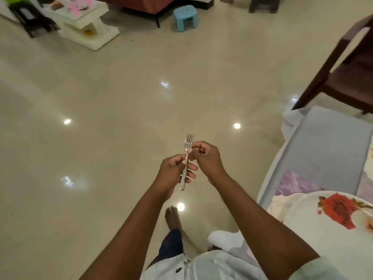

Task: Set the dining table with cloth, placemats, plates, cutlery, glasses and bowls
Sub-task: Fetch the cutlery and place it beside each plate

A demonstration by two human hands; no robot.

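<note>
Left hand [173, 172] gripping fork [186, 158] handle; right hand [205, 156] pinching fork neck below upright tines. Held over floor [101, 118], left of table [327, 142] carrying flowered plate [331, 229].

Pale mint short-sleeved shirt [214, 265] with a dark button, dark navy trousers [171, 245], arms bare, and a bare foot [172, 218] showing.

No text, label, brand, number or sign can be read anywhere in this view. The plate [331, 235] at the near right carries only a red flower print, with no lettering on it.
</note>
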